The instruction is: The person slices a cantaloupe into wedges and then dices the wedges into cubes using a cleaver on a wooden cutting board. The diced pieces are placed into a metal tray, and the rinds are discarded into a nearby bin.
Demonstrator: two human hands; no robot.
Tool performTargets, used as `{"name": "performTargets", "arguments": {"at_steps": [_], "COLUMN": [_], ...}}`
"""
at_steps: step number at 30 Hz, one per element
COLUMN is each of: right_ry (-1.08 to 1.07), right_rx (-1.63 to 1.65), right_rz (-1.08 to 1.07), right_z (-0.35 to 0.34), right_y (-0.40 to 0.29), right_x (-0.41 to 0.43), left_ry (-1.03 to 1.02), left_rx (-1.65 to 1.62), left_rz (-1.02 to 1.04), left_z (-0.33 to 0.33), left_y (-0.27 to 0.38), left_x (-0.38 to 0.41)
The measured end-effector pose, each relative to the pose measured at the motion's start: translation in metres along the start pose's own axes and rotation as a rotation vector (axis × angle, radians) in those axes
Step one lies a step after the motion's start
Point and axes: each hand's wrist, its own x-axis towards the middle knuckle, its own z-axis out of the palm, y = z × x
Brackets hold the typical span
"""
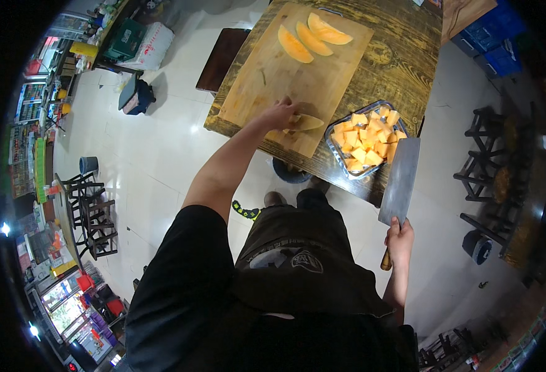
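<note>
My right hand (400,239) grips the handle of a wide-bladed cleaver (401,181), held out past the table's right front corner with the blade pointing away from me. My left hand (280,115) is low over the near part of a wooden cutting board (254,100), right at a pale strip of melon rind (308,122). Its fingers partly cover the rind, so a grip on it is unclear. Three orange melon wedges (312,41) lie at the board's far end. A metal tray (359,176) piled with melon cubes (368,137) stands right of the board.
The board and tray rest on a dark-grained wooden table (394,69). Beneath its front edge, near my feet, is a dark bucket (291,172). A brown stool (222,58) stands at the table's left. Blue crates (491,42) are at the far right.
</note>
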Motion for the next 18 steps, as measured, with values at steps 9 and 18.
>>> {"name": "performTargets", "arguments": {"at_steps": [9, 18], "right_ry": [0.069, 0.110], "right_rx": [0.104, 0.229], "right_rz": [0.078, 0.113], "right_z": [0.032, 0.070], "right_y": [0.006, -0.001], "right_x": [-0.048, -0.113], "left_ry": [-0.086, -0.443], "left_rx": [-0.890, -1.648], "left_rz": [-0.246, -0.747], "left_z": [0.037, 0.061], "left_y": [-0.033, -0.012], "left_x": [-0.059, -0.244]}}
